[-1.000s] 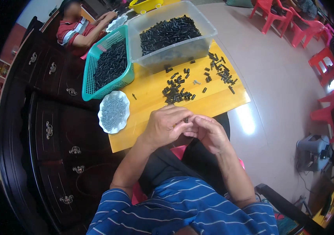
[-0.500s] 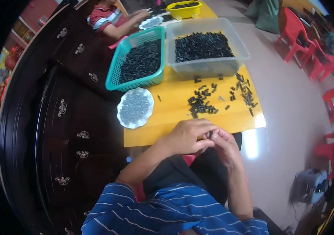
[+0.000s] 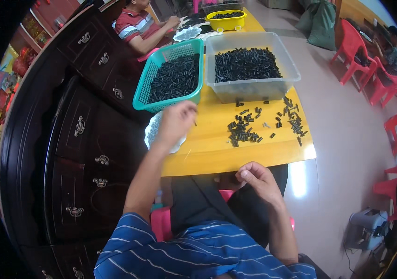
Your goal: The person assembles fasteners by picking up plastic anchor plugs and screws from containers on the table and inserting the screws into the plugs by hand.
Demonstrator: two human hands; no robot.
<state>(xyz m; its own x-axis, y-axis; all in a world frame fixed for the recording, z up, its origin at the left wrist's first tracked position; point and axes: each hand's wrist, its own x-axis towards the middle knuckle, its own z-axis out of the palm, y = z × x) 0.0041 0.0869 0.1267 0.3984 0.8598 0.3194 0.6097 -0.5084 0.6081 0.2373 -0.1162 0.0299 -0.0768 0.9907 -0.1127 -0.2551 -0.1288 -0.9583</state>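
Observation:
My left hand [image 3: 176, 120] is stretched out over the white plate [image 3: 151, 132] of small pale parts, just below the teal basket [image 3: 148, 88] of black pieces; its fingers are curled and seem to pinch a small thin part. My right hand [image 3: 255, 179] sits at the near edge of the yellow table [image 3: 217, 153], fingers loosely curled; whether it holds anything is hidden. A loose scatter of black pieces [image 3: 245, 131] lies on the table between the hands and the clear plastic bin [image 3: 254, 90] of black pieces.
A dark wooden cabinet [image 3: 77, 139] runs along the left. Another person in a striped shirt [image 3: 135, 25] sits at the far end beside a yellow tub [image 3: 226, 21] and another plate. Red plastic chairs [image 3: 356, 51] stand on the right; a small grey machine [image 3: 368, 225] is on the floor.
My hands were together at the table's near edge. My left hand has since reached forward to the white plate while my right hand stayed near my lap. The view tilted.

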